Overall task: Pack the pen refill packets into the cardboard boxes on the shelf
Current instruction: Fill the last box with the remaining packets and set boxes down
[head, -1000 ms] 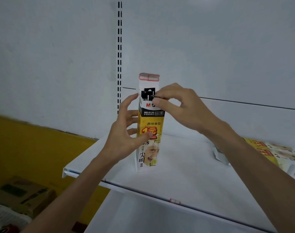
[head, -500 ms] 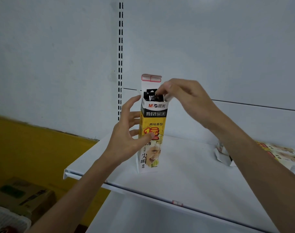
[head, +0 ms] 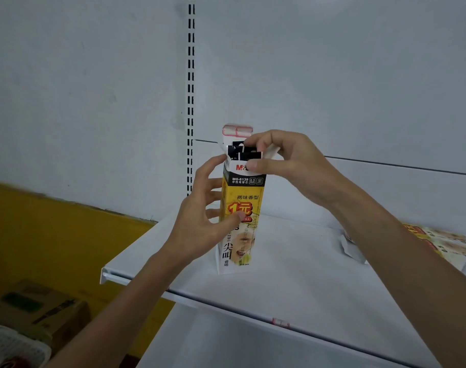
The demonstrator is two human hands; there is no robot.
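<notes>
A tall yellow, black and white refill box stands upright on the white shelf, its top flap open. Black-topped refill packets fill its mouth. My left hand grips the box's left side, thumb on the front and fingers behind. At the box's top my right hand has its thumb on the front panel and its fingertips on the packet tops. More flat yellow boxes lie on the shelf at the far right, partly hidden by my right forearm.
A slotted upright rail runs down the grey back wall behind the box. Below left stand a brown cardboard carton and a white basket. A lower white shelf shows under the front edge.
My right hand went from pinching at the front of the box top to reaching over its mouth, and now presses on the packet tops with the thumb on the front. The left hand kept its hold.
</notes>
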